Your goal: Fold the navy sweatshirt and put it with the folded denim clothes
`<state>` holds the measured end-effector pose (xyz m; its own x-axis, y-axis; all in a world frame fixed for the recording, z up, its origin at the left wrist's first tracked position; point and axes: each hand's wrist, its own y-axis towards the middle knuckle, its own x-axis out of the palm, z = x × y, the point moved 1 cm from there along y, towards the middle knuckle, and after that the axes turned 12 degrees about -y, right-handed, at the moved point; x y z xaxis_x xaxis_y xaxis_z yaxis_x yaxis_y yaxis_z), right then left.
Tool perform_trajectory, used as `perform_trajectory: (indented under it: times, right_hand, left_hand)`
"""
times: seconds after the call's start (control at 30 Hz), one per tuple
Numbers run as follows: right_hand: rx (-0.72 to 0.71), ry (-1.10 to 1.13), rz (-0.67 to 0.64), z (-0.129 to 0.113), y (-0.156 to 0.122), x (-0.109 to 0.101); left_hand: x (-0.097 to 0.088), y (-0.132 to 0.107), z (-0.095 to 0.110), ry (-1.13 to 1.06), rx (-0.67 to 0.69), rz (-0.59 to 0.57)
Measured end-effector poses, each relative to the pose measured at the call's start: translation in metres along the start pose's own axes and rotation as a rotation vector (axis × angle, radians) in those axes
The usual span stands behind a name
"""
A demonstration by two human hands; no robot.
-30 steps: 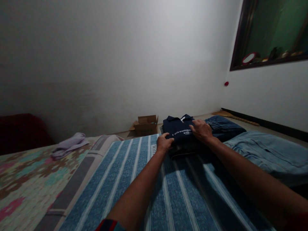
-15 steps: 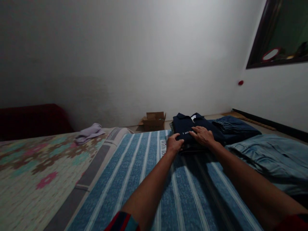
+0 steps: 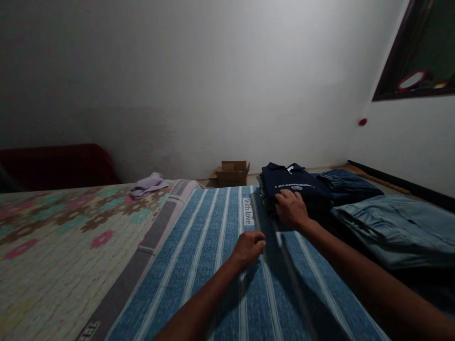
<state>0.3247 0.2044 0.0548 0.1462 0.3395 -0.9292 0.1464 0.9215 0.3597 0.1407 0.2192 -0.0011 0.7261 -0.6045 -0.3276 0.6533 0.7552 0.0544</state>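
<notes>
A dark navy collared shirt (image 3: 302, 179) with white lettering and a small zip lies folded on a pile of dark clothes. My right hand (image 3: 292, 207) is at the near edge of this shirt, fingers loosely bent and a little apart, with no grip on the cloth to be seen. Closer to me and left of the pile, my left hand (image 3: 249, 248) hovers just above the blue striped cover (image 3: 199, 246). Its fingers are curled in towards the thumb and nothing shows in them. The cover bears a "With love" label (image 3: 247, 211).
Right of the shirt lie folded dark blue jeans (image 3: 350, 183) and light blue jeans (image 3: 405, 220). A floral quilt (image 3: 71, 241) spreads to the left, with a crumpled lilac cloth (image 3: 147, 185) on it. An open cardboard box (image 3: 232, 176) stands by the wall behind.
My left hand has come off the shirt, back towards me, and its fingers have curled. My right hand has slid from the shirt's front to its near edge, uncovering the lettering.
</notes>
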Motion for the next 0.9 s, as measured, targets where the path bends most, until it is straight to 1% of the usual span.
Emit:
perform_trajectory:
  times: [0.07, 0.13, 0.2, 0.23, 0.3, 0.37, 0.43, 0.5, 0.63, 0.7, 0.9]
  right_hand:
    - [-0.111, 0.023, -0.008, -0.031, -0.035, 0.004]
    - [-0.185, 0.057, -0.027, -0.06, -0.072, 0.012]
    - [-0.258, 0.167, -0.052, -0.086, -0.107, 0.022]
    - [-0.278, 0.214, -0.074, -0.097, -0.123, 0.025]
    - [-0.276, 0.292, -0.089, -0.116, -0.149, 0.03]
    - [-0.254, 0.344, -0.068, -0.131, -0.17, 0.032]
    - [-0.246, 0.369, -0.038, -0.145, -0.185, 0.034]
    - [-0.25, 0.377, -0.025, -0.157, -0.197, 0.037]
    - [-0.218, 0.356, 0.051, -0.175, -0.218, 0.044]
    - [-0.203, 0.341, 0.076, -0.178, -0.224, 0.045]
    - [-0.22, 0.37, 0.045, -0.174, -0.226, 0.039]
  left_hand:
    - [0.001, -0.028, -0.013, 0.107, 0.026, -0.072]
    - [0.002, -0.055, -0.024, 0.195, 0.056, -0.1]
    - [0.0, -0.081, -0.031, 0.257, 0.084, -0.113]
    - [-0.001, -0.093, -0.033, 0.285, 0.092, -0.108]
    - [-0.004, -0.116, -0.033, 0.346, 0.095, -0.062]
    - [-0.007, -0.138, -0.03, 0.376, 0.091, -0.003]
    - [-0.01, -0.158, -0.027, 0.363, 0.077, 0.039]
    - [-0.012, -0.176, -0.025, 0.328, 0.054, 0.052]
    - [-0.014, -0.201, -0.023, 0.252, 0.052, 0.064]
    - [-0.013, -0.207, -0.023, 0.224, 0.074, 0.07]
    - [-0.01, -0.211, -0.033, 0.242, 0.12, 0.139]
